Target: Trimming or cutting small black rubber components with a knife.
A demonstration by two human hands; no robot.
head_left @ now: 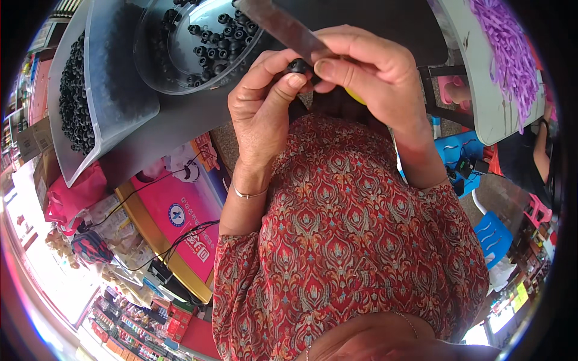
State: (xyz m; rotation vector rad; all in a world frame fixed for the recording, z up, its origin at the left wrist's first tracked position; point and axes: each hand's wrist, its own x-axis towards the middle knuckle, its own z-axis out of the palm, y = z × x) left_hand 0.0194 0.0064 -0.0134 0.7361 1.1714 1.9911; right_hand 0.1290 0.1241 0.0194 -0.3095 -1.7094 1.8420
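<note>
My left hand [260, 105] pinches a small round black part [296, 66] between thumb and fingertips. It looks like the ring-shaped black pieces lying loose nearby, and its far side is hidden by my fingers. Gripped in my right hand [376, 75] is a knife [280, 27] with a flat, stained metal blade that slants up to the left. My right thumb lies against the blade close to the black part; contact between edge and part cannot be made out. Several more black pieces [224, 43] lie in a clear round bowl [141, 36] beyond my left hand.
At the left a translucent bin [123, 114] holds a heap of small black pieces [75, 102]. Bowl and bin rest on a dark tabletop [186, 120]. Purple strips [506, 54] hang over a white table [487, 120] at the right. A blue plastic chair [494, 237] stands near a person's arm [540, 153].
</note>
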